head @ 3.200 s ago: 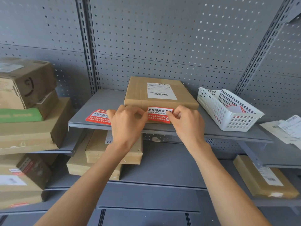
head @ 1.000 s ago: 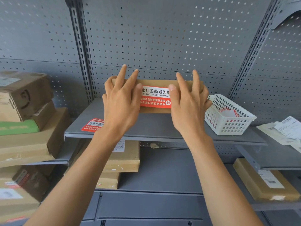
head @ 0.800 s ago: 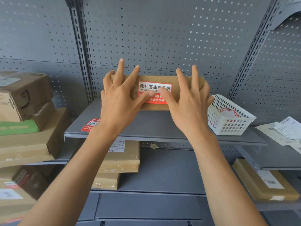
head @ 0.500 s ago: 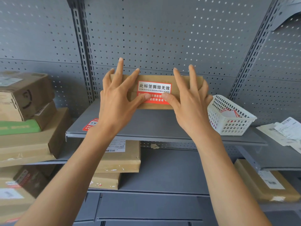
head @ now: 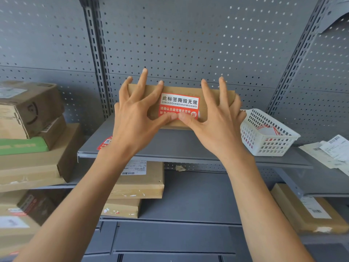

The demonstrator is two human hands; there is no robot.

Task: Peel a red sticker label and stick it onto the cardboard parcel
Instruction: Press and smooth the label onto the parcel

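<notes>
The flat cardboard parcel (head: 215,95) stands on its edge on the grey shelf (head: 181,146), its narrow side facing me. A red sticker label (head: 179,103) with white and black print lies across that side. My left hand (head: 136,118) grips the parcel's left end, fingers spread over the top. My right hand (head: 217,121) grips the right end the same way. Both thumbs press on the label's lower edge and meet there. A sheet with more red labels (head: 104,143) lies on the shelf behind my left wrist.
A white plastic basket (head: 268,137) holding label sheets sits on the shelf to the right. Stacked cardboard boxes (head: 32,133) fill the left shelves. More parcels (head: 139,182) lie on the lower shelf. Loose papers (head: 332,152) rest at far right. Perforated back panel behind.
The parcel went from lying flat to standing on its edge in both hands. My thumbs have slid down the red label and now meet at its lower edge.
</notes>
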